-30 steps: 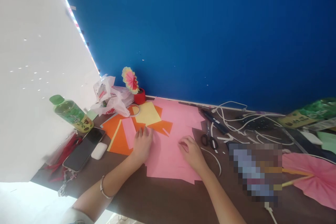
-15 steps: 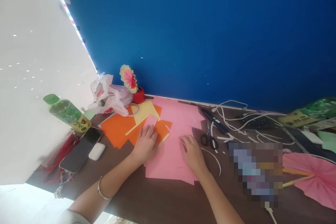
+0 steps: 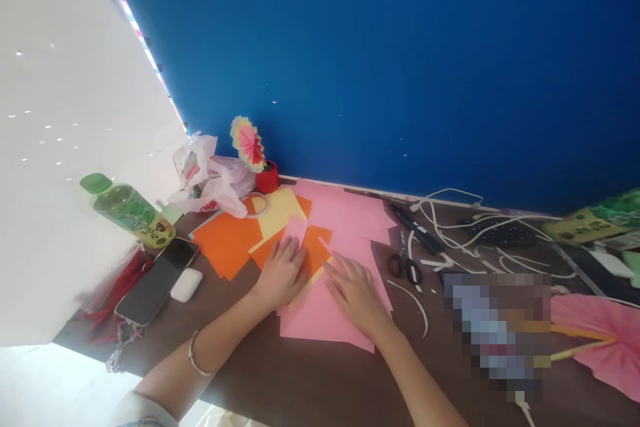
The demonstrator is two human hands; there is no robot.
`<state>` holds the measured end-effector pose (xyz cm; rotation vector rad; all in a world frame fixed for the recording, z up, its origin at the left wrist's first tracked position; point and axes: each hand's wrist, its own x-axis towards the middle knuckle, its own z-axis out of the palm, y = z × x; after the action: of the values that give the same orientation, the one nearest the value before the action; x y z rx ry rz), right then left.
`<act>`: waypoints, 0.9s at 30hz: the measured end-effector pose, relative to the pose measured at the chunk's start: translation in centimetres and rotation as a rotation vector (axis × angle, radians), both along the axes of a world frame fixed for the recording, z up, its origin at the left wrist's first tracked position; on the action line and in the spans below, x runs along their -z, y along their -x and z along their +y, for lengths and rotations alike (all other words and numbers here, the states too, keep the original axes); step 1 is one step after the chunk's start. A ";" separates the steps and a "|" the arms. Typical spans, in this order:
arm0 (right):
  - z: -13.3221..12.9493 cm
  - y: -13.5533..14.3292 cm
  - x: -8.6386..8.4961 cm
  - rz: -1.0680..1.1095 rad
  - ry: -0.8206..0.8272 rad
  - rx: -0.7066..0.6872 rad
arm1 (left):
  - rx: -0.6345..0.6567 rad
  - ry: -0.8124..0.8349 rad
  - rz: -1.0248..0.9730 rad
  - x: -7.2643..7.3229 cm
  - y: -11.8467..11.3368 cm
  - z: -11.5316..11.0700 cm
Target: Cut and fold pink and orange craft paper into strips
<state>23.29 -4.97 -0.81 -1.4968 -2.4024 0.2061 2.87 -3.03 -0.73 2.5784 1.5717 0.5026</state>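
My left hand (image 3: 283,275) lies palm down with its fingers flat over a small pink paper piece (image 3: 296,229), whose far end shows beyond the fingertips. Under that piece are orange paper sheets (image 3: 320,243) with a narrow yellow edge. My right hand (image 3: 356,293) is open, index finger stretched to the left, over the large pink sheets (image 3: 325,331). Its fingertips are beside the yellow-edged corner of the orange paper; whether they touch it I cannot tell. A yellow sheet (image 3: 285,210) lies behind, beneath the small pink piece's far end.
Black scissors (image 3: 413,272) and white paper scraps lie to the right, before tangled white cables (image 3: 440,233). At left are a green bottle (image 3: 133,213), a phone (image 3: 157,283) and a white case (image 3: 187,285). A paper rosette (image 3: 249,145) stands behind; a pink paper fan (image 3: 615,340) lies far right.
My right hand has moved left, its index finger now stretched toward the orange paper's corner. My left hand stays on the small pink piece. The view has shifted slightly.
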 end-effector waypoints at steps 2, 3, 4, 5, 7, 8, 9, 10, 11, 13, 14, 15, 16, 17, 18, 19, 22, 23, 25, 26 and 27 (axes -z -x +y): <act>0.1 -0.1 0.1 0.003 -0.001 0.005 | -0.040 -0.008 0.025 0.3 0.2 0.2; 0.1 -0.1 0.1 0.002 0.000 0.011 | -0.065 -0.010 0.041 0.5 0.3 0.3; 0.1 -0.2 0.1 0.000 0.002 0.015 | -0.093 -0.010 0.057 0.6 0.4 0.5; 0.1 -0.2 0.1 -0.001 0.005 0.018 | -0.123 -0.008 0.075 0.7 0.6 0.6; 0.2 -0.3 0.1 0.005 0.010 0.018 | -0.191 0.000 0.106 0.9 0.9 1.0; 0.2 -0.4 0.1 0.010 0.014 0.017 | -0.223 0.005 0.119 0.9 1.1 1.1; 0.2 -0.5 0.0 0.013 0.020 0.016 | -0.250 0.008 0.128 0.9 1.2 1.3; 0.3 -0.6 0.0 0.014 0.027 0.017 | -0.274 0.010 0.133 0.8 1.4 1.5; 0.3 -0.6 -0.1 0.012 0.033 0.018 | -0.294 0.009 0.135 0.8 1.6 1.6; 0.4 -0.8 -0.1 0.007 0.039 0.020 | -0.332 0.000 0.134 0.8 1.9 1.8; 0.4 -0.9 -0.1 0.007 0.036 0.022 | -0.347 -0.006 0.136 0.8 2.0 1.9; 0.5 -0.9 -0.1 0.010 0.033 0.025 | -0.357 -0.010 0.141 0.8 2.1 2.0; 0.5 -1.0 0.0 0.015 0.030 0.029 | -0.363 -0.012 0.147 0.8 2.2 2.1; 0.5 -1.0 0.0 0.021 0.027 0.034 | -0.366 -0.012 0.155 0.8 2.2 2.1; 0.6 -1.1 0.1 0.028 0.025 0.038 | -0.368 -0.008 0.162 0.8 2.2 2.1; 0.6 -1.2 0.2 0.036 0.024 0.041 | -0.369 -0.002 0.169 0.8 2.2 2.1; 0.7 -1.3 0.4 0.068 0.024 0.052 | -0.379 0.022 0.192 0.6 2.2 2.1; 0.7 -1.3 0.4 0.082 0.027 0.056 | -0.379 0.027 0.199 0.6 2.1 2.1; 0.8 -1.5 0.5 0.122 0.027 0.065 | -0.373 0.030 0.209 0.5 2.1 2.1; 0.9 -1.5 0.6 0.150 0.019 0.070 | -0.368 0.027 0.211 0.4 2.0 2.1; 1.0 -1.6 0.8 0.183 0.006 0.075 | -0.364 0.025 0.212 0.4 2.0 2.1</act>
<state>24.91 -3.99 -1.56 -1.4988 -2.2008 0.3196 0.85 -0.98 -1.16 2.3990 2.1194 0.2337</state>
